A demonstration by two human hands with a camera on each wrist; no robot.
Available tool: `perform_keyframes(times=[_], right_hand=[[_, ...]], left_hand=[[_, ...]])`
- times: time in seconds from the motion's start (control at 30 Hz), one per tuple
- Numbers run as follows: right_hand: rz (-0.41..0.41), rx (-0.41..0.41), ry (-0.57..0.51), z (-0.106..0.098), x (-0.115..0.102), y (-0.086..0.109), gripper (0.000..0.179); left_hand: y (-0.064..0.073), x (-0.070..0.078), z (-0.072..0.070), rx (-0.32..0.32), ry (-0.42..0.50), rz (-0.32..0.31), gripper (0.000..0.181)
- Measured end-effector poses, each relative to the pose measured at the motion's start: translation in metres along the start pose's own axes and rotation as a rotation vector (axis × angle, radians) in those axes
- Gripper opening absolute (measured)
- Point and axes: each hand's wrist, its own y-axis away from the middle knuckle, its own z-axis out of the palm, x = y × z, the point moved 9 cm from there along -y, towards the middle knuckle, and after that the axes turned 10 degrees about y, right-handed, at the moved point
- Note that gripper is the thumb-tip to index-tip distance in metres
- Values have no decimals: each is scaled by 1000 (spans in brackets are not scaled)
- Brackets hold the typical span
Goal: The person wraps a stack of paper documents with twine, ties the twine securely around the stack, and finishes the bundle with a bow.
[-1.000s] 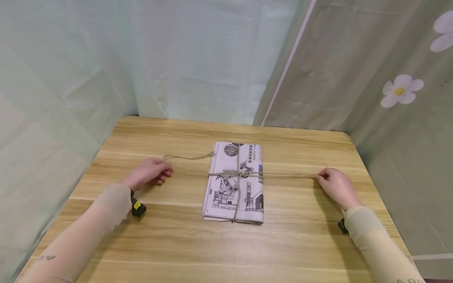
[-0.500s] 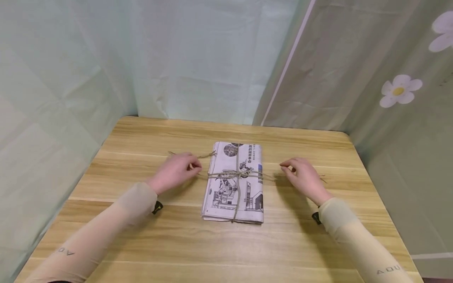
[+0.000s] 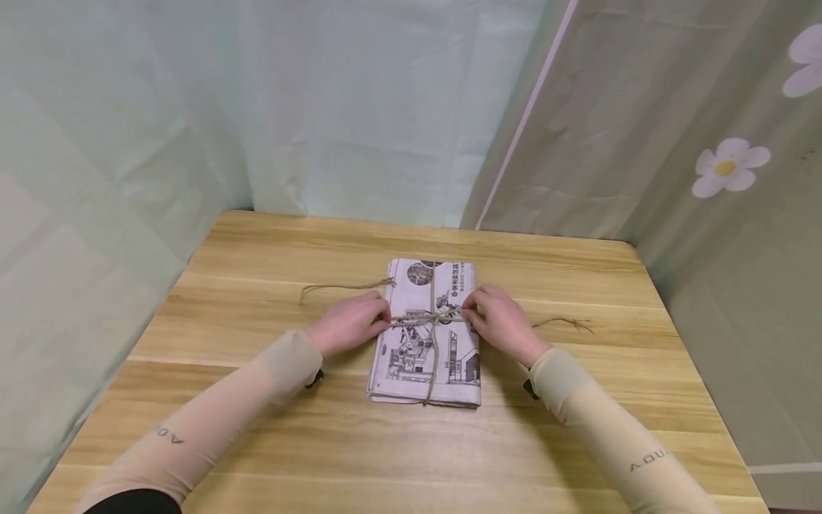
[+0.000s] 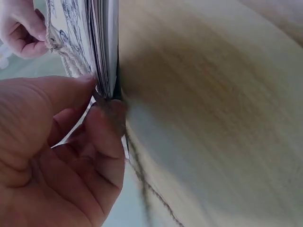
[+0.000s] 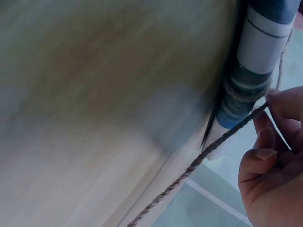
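A folded stack of newspapers (image 3: 404, 375) lies on the wooden table, bound lengthwise and crosswise with thin brown twine (image 3: 436, 353). The strands cross in a knot near the middle of the top sheet. At the left edge of the stack, my left hand (image 3: 352, 321) pinches the twine between thumb and forefinger. In the left wrist view a blurred strand (image 4: 137, 163) trails below those fingers. My right hand (image 3: 502, 321) pinches a strand by the right edge, and its tail (image 5: 199, 158) runs away from the fingertips in the right wrist view.
One loose twine end (image 3: 340, 287) lies on the table (image 3: 308, 442) left of the stack's upper corner. Another frayed end (image 3: 565, 320) shows right of my right hand. Pale curtains (image 3: 385, 107) and a grey-green flowered curtain (image 3: 726, 271) surround the table.
Both hands have come inward from far out on the strands to the stack's two sides. Outer twine lengths now lie on the table. The newspapers stay in place.
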Motion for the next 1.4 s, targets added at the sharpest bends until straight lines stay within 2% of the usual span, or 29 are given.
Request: perform_keyframes(times=[0.17,0.33,0.67,0.9,1.07,1.23,1.4], right_hand=[[8,-1,-43,0,-1,2,4],[2,-1,-32,0,-3,3,5],[-14,-30,61,7,3,6,8],[-17,-22,71,8,6,6,9],[-18,3,36,7,7,9,8],[-4,-12,-39,8,6,12,8],[9,-13,-71,7,5,16,12]], left_hand=[[5,-1,-7,45,39,-12,6],[10,-2,-12,65,39,-27,9],[18,-11,-6,47,9,-8,10],[19,-13,-1,45,4,4,13],[19,-13,-1,77,-1,13,13],[23,-12,-6,107,-17,32,4],[31,-11,-19,161,-26,42,22]])
